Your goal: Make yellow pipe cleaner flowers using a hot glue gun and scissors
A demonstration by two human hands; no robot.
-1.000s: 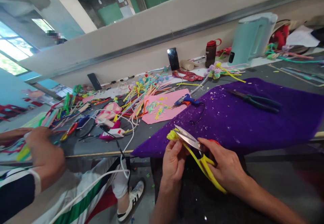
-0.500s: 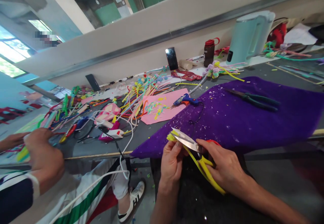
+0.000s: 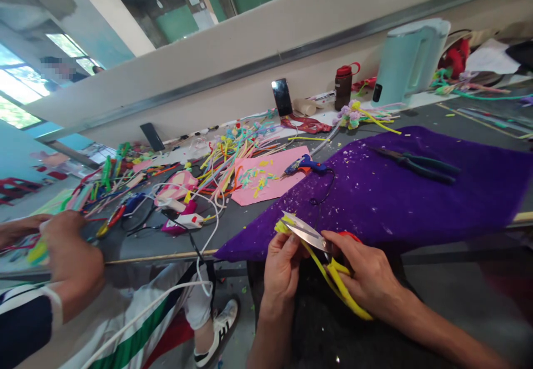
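Note:
My left hand [image 3: 283,263] pinches a yellow fuzzy pipe cleaner piece [image 3: 283,224] between thumb and fingers, close to the front edge of a purple cloth [image 3: 420,191]. In my right hand [image 3: 366,269] is a pair of scissors [image 3: 306,231], its fingers wrapped round the yellow and red handles. The blades point left and lie against the yellow piece, just above my left fingertips. They look nearly closed. A yellow strip hangs down from my left hand behind the scissors; where it ends is partly hidden.
Pliers [image 3: 412,163] and a blue glue gun [image 3: 306,165] lie on or beside the cloth. Yellow and teal clippings cover a pink sheet [image 3: 245,191]. Loose pipe cleaners, a power strip [image 3: 183,222] and cords spread leftward. A kettle [image 3: 408,63] stands behind. A co-worker's arm [image 3: 73,258] is at left.
My hands and the scissors stay almost in the same place. The co-worker's hands at the left shift slightly.

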